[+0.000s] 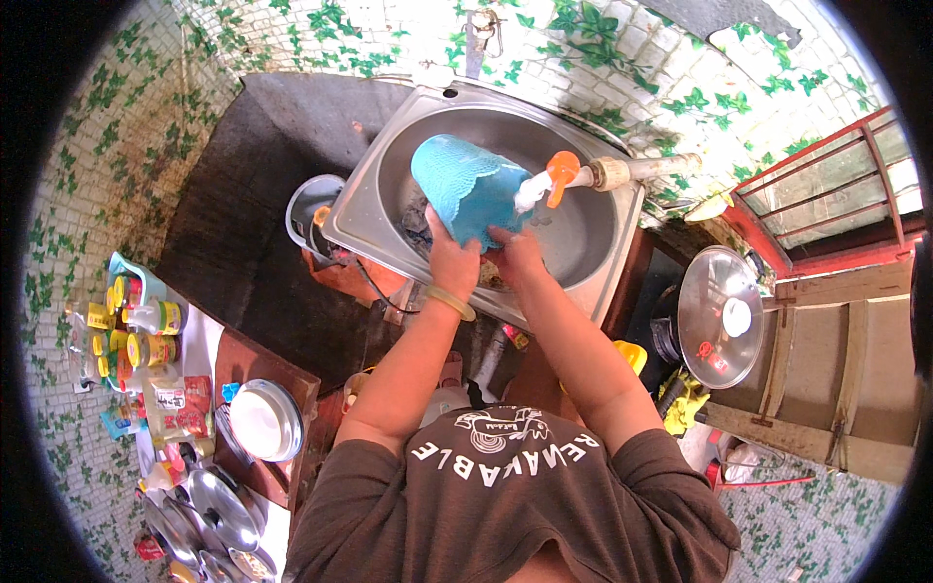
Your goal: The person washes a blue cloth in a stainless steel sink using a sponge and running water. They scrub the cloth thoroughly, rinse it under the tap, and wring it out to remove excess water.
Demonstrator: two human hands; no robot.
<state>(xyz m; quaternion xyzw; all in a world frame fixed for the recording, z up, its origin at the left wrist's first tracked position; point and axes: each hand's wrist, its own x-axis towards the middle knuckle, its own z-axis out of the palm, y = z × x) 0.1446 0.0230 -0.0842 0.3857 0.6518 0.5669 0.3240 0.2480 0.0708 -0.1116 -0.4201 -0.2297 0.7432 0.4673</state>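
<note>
A turquoise plastic basket (446,171) with a lacy perforated pattern lies tilted on its side over the stainless steel sink (583,251). My left hand (453,255) grips its near edge, thumb along the outer wall. Close beside it, my right hand (519,255) holds the same edge, fingers curled and partly hidden. The tap (583,177), with an orange handle (563,175), ends in a white spout right at the basket. Dark wet scraps (417,222) lie in the bowl left of the basket.
A grey bucket (295,211) stands left of the sink. Left are seasoning jars (149,350), stacked white bowls (261,423) and steel pot lids (226,510). To the right, a pan with a glass lid (718,313) stands near a red-framed barred window (831,189).
</note>
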